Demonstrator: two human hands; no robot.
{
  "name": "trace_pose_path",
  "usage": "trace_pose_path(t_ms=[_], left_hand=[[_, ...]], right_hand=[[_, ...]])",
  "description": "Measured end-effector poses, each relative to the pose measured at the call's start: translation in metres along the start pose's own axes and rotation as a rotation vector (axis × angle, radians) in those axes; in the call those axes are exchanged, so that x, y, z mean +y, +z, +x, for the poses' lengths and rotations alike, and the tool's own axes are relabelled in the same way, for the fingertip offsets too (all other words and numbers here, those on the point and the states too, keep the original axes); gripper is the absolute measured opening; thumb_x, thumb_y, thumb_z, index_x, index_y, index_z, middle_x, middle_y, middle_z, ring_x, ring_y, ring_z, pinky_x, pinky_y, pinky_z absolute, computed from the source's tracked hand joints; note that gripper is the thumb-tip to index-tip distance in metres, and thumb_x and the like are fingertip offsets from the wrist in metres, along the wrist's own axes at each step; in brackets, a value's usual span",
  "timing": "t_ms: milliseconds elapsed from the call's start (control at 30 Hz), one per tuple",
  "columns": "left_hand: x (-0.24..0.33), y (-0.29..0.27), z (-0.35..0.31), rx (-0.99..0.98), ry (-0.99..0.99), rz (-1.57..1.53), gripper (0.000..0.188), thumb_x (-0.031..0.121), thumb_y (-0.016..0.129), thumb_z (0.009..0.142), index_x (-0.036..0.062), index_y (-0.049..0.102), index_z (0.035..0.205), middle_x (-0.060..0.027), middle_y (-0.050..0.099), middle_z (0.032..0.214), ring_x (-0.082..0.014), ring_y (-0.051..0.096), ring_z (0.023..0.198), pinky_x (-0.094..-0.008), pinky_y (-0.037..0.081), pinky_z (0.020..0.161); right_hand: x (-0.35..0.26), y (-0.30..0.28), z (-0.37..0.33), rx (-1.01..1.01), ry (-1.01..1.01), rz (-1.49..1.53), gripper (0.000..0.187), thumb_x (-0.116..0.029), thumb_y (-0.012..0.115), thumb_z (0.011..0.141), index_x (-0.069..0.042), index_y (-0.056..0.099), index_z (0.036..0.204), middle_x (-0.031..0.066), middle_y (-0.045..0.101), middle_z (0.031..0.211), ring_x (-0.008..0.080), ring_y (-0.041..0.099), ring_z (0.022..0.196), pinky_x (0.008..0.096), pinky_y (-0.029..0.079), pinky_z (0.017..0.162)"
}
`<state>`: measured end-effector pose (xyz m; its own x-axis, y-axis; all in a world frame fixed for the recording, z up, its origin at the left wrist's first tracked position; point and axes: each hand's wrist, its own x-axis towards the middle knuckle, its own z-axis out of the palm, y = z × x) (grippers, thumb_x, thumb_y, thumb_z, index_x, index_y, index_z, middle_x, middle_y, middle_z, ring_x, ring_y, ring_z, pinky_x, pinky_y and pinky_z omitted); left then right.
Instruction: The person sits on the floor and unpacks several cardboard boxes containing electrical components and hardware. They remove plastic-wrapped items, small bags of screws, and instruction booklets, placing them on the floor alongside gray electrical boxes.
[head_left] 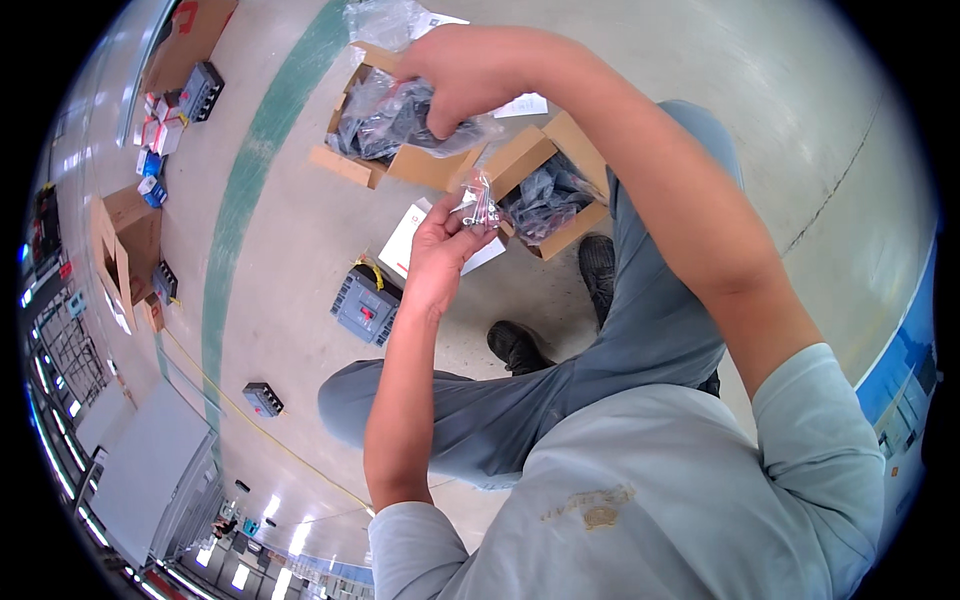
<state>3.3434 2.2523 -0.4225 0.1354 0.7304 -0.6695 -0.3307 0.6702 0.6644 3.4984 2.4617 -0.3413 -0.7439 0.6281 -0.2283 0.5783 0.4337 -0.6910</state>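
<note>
My left hand (440, 250) pinches a small clear packet of screws (479, 203) between thumb and fingers. Farther off, my right hand (462, 75) reaches over an open cardboard box (345, 166) and grips a clear plastic bag (385, 118) with dark parts inside it. Some of its fingertips are hidden by the plastic and the box. Just right of the screw packet stands a second open cardboard box (575, 232), holding dark bagged parts (545, 200). A grey moulded-case circuit breaker (365, 304) with a yellow wire lies on the floor near my left forearm.
White printed sheets (402, 240) lie beneath my left hand. More breakers (263, 400), a brown carton (130, 245) and small blue and white boxes (152, 180) are at the left. A green floor stripe (240, 180) runs past. My shoes (515, 347) are close to the second box.
</note>
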Motion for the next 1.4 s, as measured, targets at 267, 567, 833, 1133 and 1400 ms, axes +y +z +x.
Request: trace_pose_path(t_ms=[267,567,833,1133,1400], left_hand=[[0.011,-0.009,-0.015,0.089,0.064,-0.035,0.034,-0.004,0.059,0.097,-0.0023,0.058,0.131,-0.0131,0.069,0.119,-0.0246,0.069,0.112,-0.0352,0.058,0.097],[-0.001,-0.035,-0.007,0.060,0.136,-0.275,0.027,0.007,0.056,0.101,-0.0011,0.058,0.127,-0.0117,0.068,0.119,-0.0236,0.069,0.111,-0.0384,0.057,0.098],[0.002,-0.007,-0.024,-0.122,0.051,-0.203,0.062,0.052,0.057,0.102,0.0123,0.040,0.146,-0.0066,0.060,0.133,-0.0218,0.062,0.121,-0.0476,0.056,0.097],[-0.022,-0.026,-0.010,-0.345,-0.009,-0.503,0.071,0.049,0.071,0.093,0.0138,0.042,0.148,-0.0068,0.057,0.139,-0.0237,0.060,0.124,-0.0469,0.055,0.101],[-0.012,-0.035,-0.005,-0.372,-0.022,-0.468,0.058,0.048,0.063,0.100,0.0123,0.048,0.142,-0.0045,0.062,0.130,-0.0181,0.064,0.116,-0.0386,0.058,0.094]], right_hand=[[0.000,0.007,-0.007,-0.114,-0.002,-0.038,0.062,-0.020,0.076,0.065,-0.004,0.069,0.125,0.0203,0.070,0.100,0.0344,0.068,0.088,0.0420,0.054,0.078],[0.006,0.028,-0.031,-0.239,0.100,0.158,0.060,-0.023,0.081,0.067,-0.004,0.070,0.123,0.0182,0.074,0.099,0.0288,0.069,0.089,0.0371,0.055,0.082],[-0.022,0.114,-0.061,-0.012,0.364,1.023,0.050,-0.016,0.070,0.084,0.001,0.062,0.131,0.0108,0.072,0.113,0.0172,0.067,0.099,0.0315,0.055,0.088],[-0.051,0.144,-0.080,0.273,0.252,0.672,0.062,-0.051,0.057,0.100,-0.002,0.058,0.138,0.0200,0.064,0.125,0.0334,0.063,0.113,0.0379,0.047,0.100],[-0.057,0.139,-0.076,0.347,0.212,0.753,0.055,-0.040,0.062,0.099,0.002,0.062,0.133,0.0152,0.066,0.121,0.0238,0.062,0.109,0.0336,0.047,0.096]])
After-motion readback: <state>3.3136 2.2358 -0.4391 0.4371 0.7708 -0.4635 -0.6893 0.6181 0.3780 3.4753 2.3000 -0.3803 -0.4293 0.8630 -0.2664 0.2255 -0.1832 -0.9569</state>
